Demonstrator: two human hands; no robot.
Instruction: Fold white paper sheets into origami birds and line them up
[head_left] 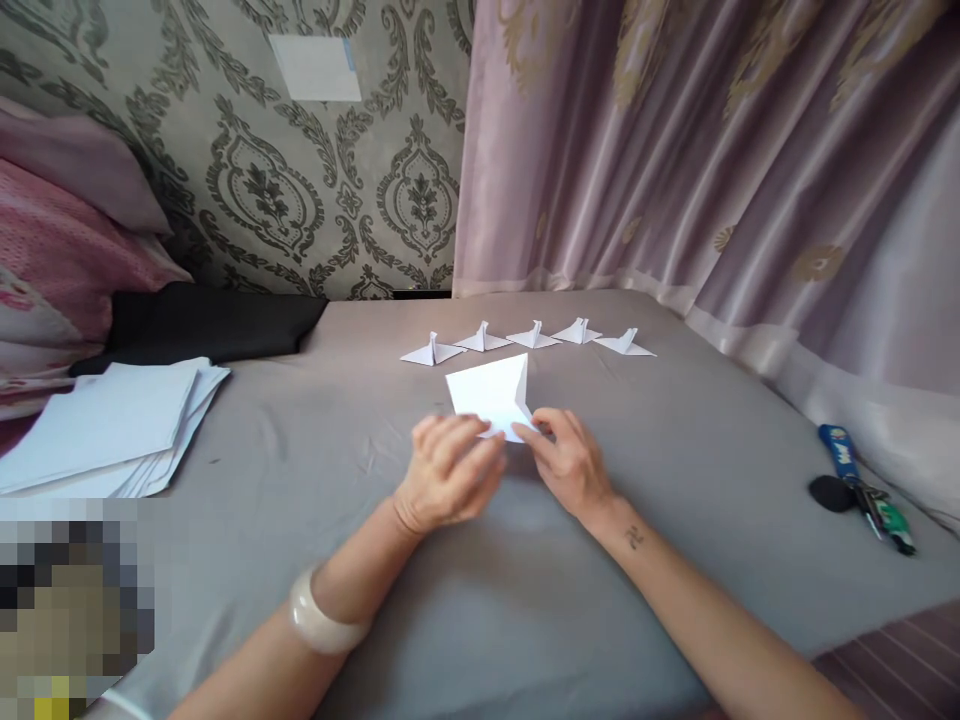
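Between my two hands is a partly folded sheet of white paper [487, 392], raised a little over the grey cloth [300, 560]. My right hand [574, 462] pinches its lower right corner between thumb and fingers. At the lower left edge, my left hand [450, 470] has its fingers curled against the paper; they are slightly blurred. Just behind stand several folded paper figures in a row, among them one at the left end [433, 350] and one at the right end [627, 343]. Each has flat pointed sides and an upright middle.
At the left lies a stack of white paper [112, 410], with a black cloth [210, 325] behind it. A blue object [838, 450], a black round item [831, 493] and a green item [896, 525] lie at the right. A pink curtain [600, 150] hangs behind.
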